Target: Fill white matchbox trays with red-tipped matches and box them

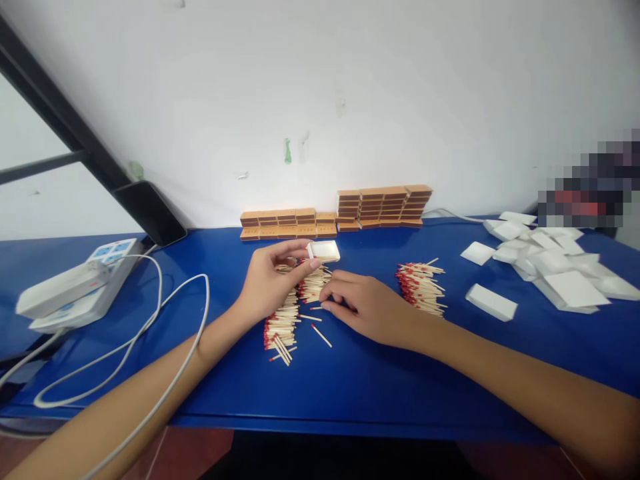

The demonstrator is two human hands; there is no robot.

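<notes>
My left hand (273, 279) is closed around a small white matchbox tray (324, 252), its open side facing up and toward me. Red-headed matches (283, 323) lie in a long pile below and beside this hand. More matches (313, 287) are heaped between my two hands. At that heap's right edge, my right hand (363, 303) has its thumb and fingers pinched together. A match (316, 308) sticks out to the left at those fingertips; whether others are in the pinch is hidden. One loose match (321, 335) lies on the blue table (360, 380) nearby.
Another match pile (423, 287) lies right of my right hand. White trays (550, 257) are heaped at the far right, with one tray (491, 302) apart. Brown matchboxes (385, 207) stand stacked along the wall. At left are a power strip (83, 320), a looping white cable (187, 360) and a dark phone-like slab (150, 212).
</notes>
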